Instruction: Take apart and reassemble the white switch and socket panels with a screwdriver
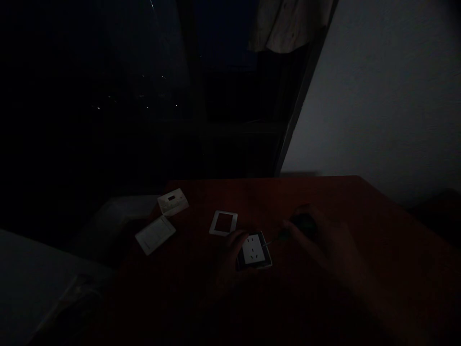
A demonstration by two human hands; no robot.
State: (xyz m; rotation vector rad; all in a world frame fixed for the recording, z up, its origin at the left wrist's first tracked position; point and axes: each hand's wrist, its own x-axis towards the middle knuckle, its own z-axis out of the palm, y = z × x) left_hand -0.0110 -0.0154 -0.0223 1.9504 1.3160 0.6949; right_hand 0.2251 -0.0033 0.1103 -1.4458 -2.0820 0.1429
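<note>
A wall socket (253, 250) with a white face and a dark border lies on the table in front of me. My left hand (232, 262) grips it from the left, thumb and fingers around its edges. In my right hand (320, 235) is a screwdriver (284, 234) with a dark green handle. Its thin metal shaft points left, and the tip meets the right side of the socket's face; whether it sits in a screw is too dark to tell. Just behind the socket lies a white rectangular frame (212, 228) with an open middle.
On the table's left edge rest a white box-like plate (173, 204) with a small dark slot and a pale rectangular panel (155, 235). The reddish table (324, 192) stands against a dark window and a pale wall (378, 105). A curtain (291, 26) hangs above. The room is very dim.
</note>
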